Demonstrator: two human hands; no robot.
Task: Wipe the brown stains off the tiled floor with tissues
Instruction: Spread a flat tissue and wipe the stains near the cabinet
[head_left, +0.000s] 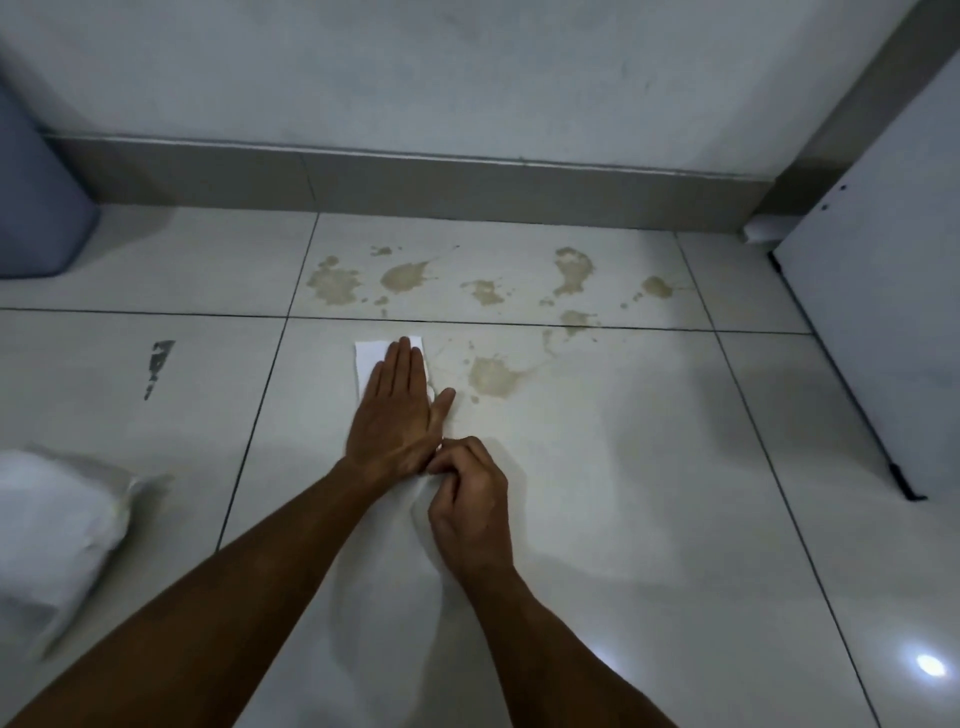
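A white tissue (371, 358) is pressed flat on the tiled floor (623, 467) by the left hand (397, 410), fingers straight and together, thumb spread onto the tile. The tissue's far edge is seen just short of a grout line, beside the nearest brown stain (493, 376). More brown stains (405, 275) are scattered over the next tile toward the wall (467, 78), untouched by the tissue. The right hand (467, 499) is curled just behind the left wrist, with white material (395, 561) pinched in its fingers; whether this is tissue or a bag cannot be told. A white bundle (52, 535) is lying on the floor at left, blurred. A blue bin (36, 192) is stood against the wall, far left. A white panel (883, 338) is seen at right. No brand, label or writing can be read.
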